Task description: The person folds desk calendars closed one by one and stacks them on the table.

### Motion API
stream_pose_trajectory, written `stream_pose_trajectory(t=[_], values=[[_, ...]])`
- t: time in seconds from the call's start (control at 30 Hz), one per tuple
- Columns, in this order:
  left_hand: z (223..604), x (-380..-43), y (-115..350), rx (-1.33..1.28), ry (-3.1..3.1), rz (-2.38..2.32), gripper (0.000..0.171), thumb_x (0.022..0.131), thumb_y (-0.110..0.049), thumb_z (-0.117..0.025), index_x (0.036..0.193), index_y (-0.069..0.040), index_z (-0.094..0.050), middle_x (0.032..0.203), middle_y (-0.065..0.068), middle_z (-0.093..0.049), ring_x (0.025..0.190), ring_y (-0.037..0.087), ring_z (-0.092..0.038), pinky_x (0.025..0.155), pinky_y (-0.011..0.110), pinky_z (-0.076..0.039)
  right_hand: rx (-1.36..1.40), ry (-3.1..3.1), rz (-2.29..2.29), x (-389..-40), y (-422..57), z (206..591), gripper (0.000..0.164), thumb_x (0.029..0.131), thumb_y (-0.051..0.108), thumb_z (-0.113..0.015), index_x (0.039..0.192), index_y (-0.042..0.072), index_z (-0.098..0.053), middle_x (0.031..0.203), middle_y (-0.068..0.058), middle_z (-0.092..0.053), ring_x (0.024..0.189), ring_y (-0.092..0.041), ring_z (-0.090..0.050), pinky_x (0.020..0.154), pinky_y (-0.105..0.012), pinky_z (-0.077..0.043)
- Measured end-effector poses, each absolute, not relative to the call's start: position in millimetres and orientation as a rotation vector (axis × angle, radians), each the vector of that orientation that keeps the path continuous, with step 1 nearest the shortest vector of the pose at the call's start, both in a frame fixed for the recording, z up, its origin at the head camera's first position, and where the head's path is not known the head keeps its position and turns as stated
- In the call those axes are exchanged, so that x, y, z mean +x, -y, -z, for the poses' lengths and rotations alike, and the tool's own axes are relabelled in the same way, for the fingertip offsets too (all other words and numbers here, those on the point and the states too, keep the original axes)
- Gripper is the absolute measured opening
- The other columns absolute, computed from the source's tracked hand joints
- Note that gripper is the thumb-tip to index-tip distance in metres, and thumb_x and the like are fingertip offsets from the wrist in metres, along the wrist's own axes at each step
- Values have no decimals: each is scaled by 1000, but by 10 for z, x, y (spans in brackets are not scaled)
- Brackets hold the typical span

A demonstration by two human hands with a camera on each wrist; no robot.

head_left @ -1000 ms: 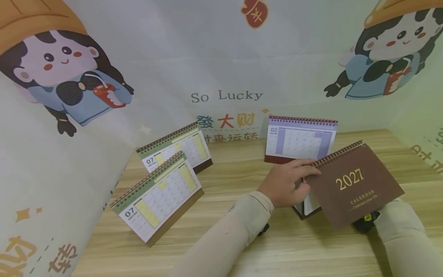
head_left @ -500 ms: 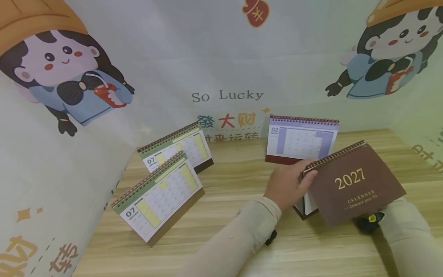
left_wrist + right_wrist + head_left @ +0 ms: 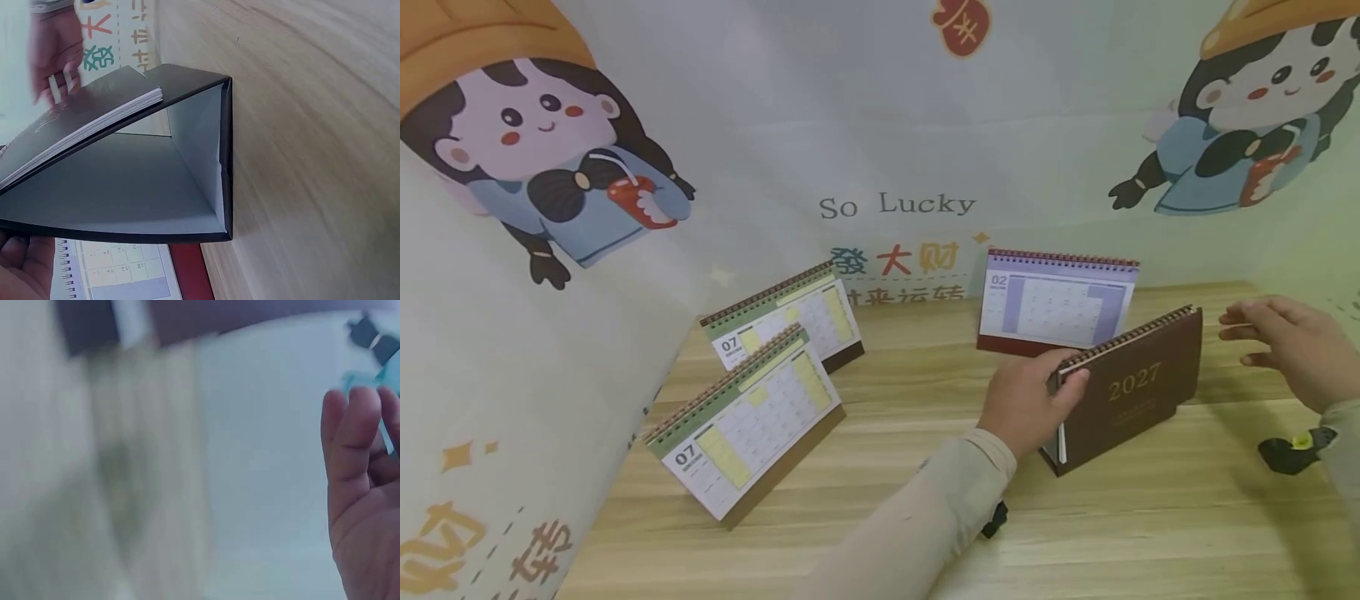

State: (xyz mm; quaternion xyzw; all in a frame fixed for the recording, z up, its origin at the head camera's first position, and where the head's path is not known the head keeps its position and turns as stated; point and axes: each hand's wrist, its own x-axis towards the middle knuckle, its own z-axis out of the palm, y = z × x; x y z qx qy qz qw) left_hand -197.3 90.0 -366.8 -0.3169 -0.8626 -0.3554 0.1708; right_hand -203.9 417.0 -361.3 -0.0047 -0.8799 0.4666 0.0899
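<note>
A brown 2027 desk calendar [image 3: 1131, 400] stands on its folding base at the right of the table. My left hand [image 3: 1030, 396] grips its upper left corner, the thumb on the front cover and the other fingers behind. In the left wrist view, the hollow triangular base [image 3: 125, 187] shows from its open end, with the page stack [image 3: 119, 119] lying against one side. To the right of the calendar, apart from it, my right hand [image 3: 1292, 346] hangs in the air, fingers loosely bent and holding nothing. The right wrist view shows this hand [image 3: 369, 487] bare of any object.
Behind the brown calendar stands a purple calendar [image 3: 1056, 300] on page 02. At the left, two green-and-yellow calendars stand one before the other, the front calendar [image 3: 748, 425] and the rear calendar [image 3: 790, 312]. A printed cloth [image 3: 760, 150] walls the wooden table [image 3: 910, 467].
My right hand has come out from behind the front cover and moved right. The raised cover has dropped flat against the calendar. My left fingers have shifted from the cover's front to behind the calendar.
</note>
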Motion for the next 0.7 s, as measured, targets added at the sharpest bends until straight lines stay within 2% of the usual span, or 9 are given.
stream_pose_trajectory(t=[0.07, 0.17, 0.23, 0.33, 0.47, 0.57, 0.7], values=[[3667, -1977, -895, -897, 2441, 1010, 26, 97, -28, -65, 118, -15, -72, 89, -6, -74, 61, -1, -48, 62, 11, -40, -16, 2588, -1381, -2036, -4010, 3481, 29, 107, 41, -39, 122, 21, -52, 112, 22, -49, 96, 7, -50, 65, -18, -50], [3663, -1978, -897, -894, 2431, 1017, 26, 97, -28, -66, 118, -15, -73, 87, -6, -74, 60, -1, -47, 61, 10, -39, 42, 2560, -1443, -2050, -3795, 3345, 23, 106, 38, -42, 124, 27, -49, 117, 18, -47, 100, 5, -49, 68, -17, -51], [3660, -1975, -898, -892, 2431, 1031, 26, 97, -27, -66, 118, -15, -73, 86, -6, -73, 59, -1, -46, 60, 10, -38, 98, 2543, -1492, -2059, -3688, 3297, 20, 106, 35, -44, 125, 30, -48, 118, 18, -48, 102, 5, -51, 70, -17, -52], [3664, -1972, -894, -880, 2434, 1056, 25, 96, -27, -67, 118, -15, -73, 84, -6, -73, 57, -1, -44, 58, 10, -37, 223, 2438, -1724, -2105, -3607, 3327, 18, 106, 24, -47, 123, 27, -52, 116, 17, -56, 99, 3, -56, 69, -18, -51], [3667, -1971, -890, -875, 2435, 1052, 26, 96, -27, -67, 118, -15, -73, 82, -6, -72, 57, -1, -44, 58, 10, -37, 350, 2325, -1930, -2138, -3587, 3467, 27, 104, 8, -50, 123, 26, -54, 111, 16, -63, 92, -1, -59, 67, -18, -48], [3663, -1967, -890, -874, 2439, 1031, 26, 96, -28, -67, 118, -15, -73, 85, -6, -73, 59, -1, -46, 60, 10, -38, 380, 2263, -1976, -2123, -3563, 3556, 34, 103, 3, -50, 127, 28, -51, 110, 14, -62, 89, -3, -56, 67, -17, -47], [3666, -1955, -892, -870, 2442, 1042, 26, 96, -27, -67, 118, -15, -73, 85, -6, -73, 60, -1, -47, 61, 10, -38, 410, 2103, -2108, -2112, -3531, 3652, 37, 101, 0, -53, 129, 24, -49, 107, 9, -63, 86, -5, -54, 64, -16, -46]])
